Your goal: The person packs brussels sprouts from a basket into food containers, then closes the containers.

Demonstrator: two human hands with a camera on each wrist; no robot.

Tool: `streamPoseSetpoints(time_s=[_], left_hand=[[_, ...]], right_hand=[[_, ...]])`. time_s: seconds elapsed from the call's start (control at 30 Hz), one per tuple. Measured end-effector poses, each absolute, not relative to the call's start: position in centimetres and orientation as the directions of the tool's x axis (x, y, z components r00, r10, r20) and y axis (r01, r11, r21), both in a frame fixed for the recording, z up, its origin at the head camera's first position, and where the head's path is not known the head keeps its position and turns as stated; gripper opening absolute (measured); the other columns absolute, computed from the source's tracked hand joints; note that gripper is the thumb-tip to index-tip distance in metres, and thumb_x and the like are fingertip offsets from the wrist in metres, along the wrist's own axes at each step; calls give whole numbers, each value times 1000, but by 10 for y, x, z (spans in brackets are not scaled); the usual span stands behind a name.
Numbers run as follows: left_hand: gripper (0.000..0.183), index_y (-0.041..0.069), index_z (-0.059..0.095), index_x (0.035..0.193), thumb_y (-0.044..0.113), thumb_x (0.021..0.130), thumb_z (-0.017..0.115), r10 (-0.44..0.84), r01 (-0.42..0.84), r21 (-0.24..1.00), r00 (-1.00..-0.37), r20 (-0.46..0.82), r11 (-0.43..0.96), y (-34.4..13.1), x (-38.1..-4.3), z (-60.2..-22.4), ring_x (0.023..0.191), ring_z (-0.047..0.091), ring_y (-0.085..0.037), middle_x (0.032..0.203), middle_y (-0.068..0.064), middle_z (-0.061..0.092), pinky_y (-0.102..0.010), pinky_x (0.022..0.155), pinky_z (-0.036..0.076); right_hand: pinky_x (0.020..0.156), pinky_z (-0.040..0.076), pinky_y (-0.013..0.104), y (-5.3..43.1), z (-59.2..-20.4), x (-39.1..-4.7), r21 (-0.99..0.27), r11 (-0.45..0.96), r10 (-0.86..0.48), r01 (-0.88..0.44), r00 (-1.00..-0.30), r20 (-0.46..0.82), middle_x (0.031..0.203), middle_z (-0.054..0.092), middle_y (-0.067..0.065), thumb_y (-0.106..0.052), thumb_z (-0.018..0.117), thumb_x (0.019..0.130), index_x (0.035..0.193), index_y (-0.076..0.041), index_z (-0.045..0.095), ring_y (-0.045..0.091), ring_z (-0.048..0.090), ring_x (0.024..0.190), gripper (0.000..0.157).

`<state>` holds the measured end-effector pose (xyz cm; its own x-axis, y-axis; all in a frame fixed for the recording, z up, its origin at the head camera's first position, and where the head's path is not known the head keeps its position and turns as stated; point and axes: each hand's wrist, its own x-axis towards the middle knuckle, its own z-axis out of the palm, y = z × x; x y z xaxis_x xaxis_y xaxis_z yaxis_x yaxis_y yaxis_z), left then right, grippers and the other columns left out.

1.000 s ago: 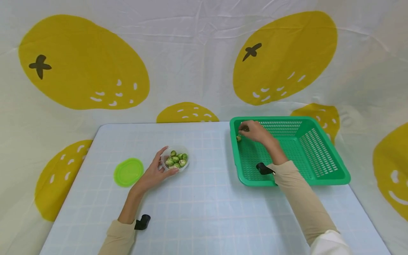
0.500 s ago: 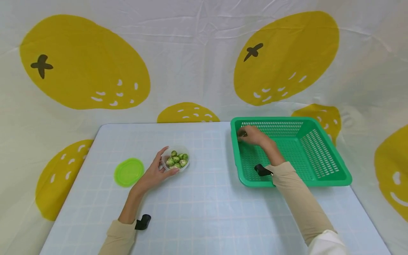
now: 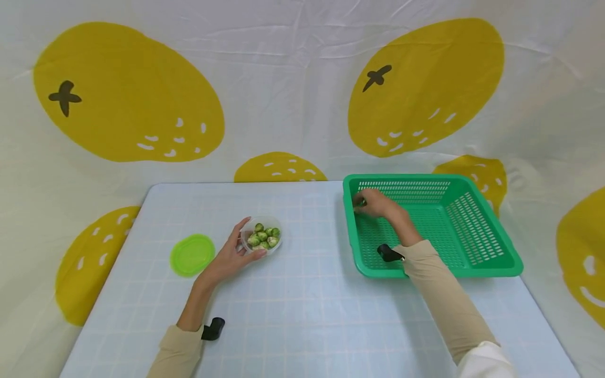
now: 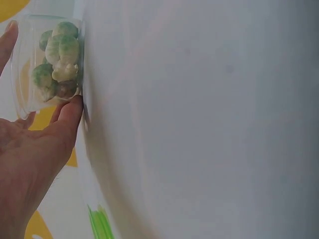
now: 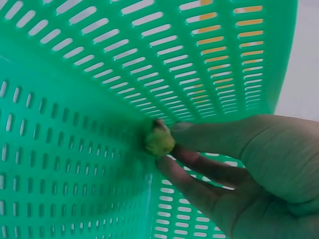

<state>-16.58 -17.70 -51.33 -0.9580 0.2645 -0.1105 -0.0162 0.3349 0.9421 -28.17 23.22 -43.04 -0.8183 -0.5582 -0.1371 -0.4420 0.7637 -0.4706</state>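
Note:
My left hand (image 3: 231, 257) curves its thumb and fingers round a small clear plastic tub (image 3: 244, 231) on the table. Several green Brussels sprouts (image 3: 261, 237) lie inside it; the left wrist view shows the sprouts (image 4: 62, 50) through the tub's wall. Far to the right, my right hand (image 3: 375, 203) is down inside a green plastic basket (image 3: 348, 226), at its back left corner. In the right wrist view, that hand's thumb and fingertips pinch a small yellowish-green Brussels sprout (image 5: 160, 141) close to the basket floor. The head view hides this sprout behind the hand.
A light green round lid (image 3: 191, 255) lies flat on the table, left of my left hand. The table (image 3: 302, 325) has a pale blue checked cover. Behind it hangs a white cloth (image 3: 283, 94) printed with big yellow fruit shapes.
My right hand has sunk slightly lower in the basket's left corner, and the sprout seen below its fingers a second ago is now hidden there. My left hand stays at the tub.

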Motion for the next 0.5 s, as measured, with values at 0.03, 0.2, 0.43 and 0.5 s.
streamPoseSetpoints(time_s=[0.03, 0.2, 0.43, 0.5], left_hand=[[98, 29, 14, 165, 32, 93, 80, 264, -17, 942, -958, -111, 335, -177, -166, -513, 128, 41, -31, 152, -19, 36, -54, 113, 38], [98, 28, 14, 165, 32, 92, 80, 261, -12, 941, -959, -107, 339, -176, -166, -513, 128, 40, -31, 152, -20, 36, -54, 113, 38], [98, 28, 14, 165, 33, 93, 80, 261, -17, 940, -959, -112, 340, -176, -165, -513, 127, 40, -31, 152, -20, 35, -54, 113, 38], [97, 29, 15, 165, 33, 92, 80, 262, -19, 942, -959, -113, 335, -176, -166, -513, 128, 39, -31, 153, -20, 35, -55, 114, 37]], right_hand=[[94, 53, 54, 233, -430, -281, -469, 766, -557, -439, -818, -145, 110, 69, 28, 1, 66, 97, 110, 13, 69, 46, 63, 109, 18], [87, 54, 51, 233, -430, -279, -470, 791, -528, -392, -825, -200, 107, 68, 23, -1, 69, 97, 105, 8, 69, 41, 62, 103, 13], [90, 53, 51, 233, -431, -277, -486, 794, -520, -365, -822, -232, 106, 68, 21, 2, 70, 92, 99, 7, 69, 41, 61, 108, 8], [91, 54, 51, 234, -430, -277, -482, 797, -519, -364, -821, -239, 107, 68, 22, 2, 70, 93, 102, 8, 69, 42, 61, 109, 10]])
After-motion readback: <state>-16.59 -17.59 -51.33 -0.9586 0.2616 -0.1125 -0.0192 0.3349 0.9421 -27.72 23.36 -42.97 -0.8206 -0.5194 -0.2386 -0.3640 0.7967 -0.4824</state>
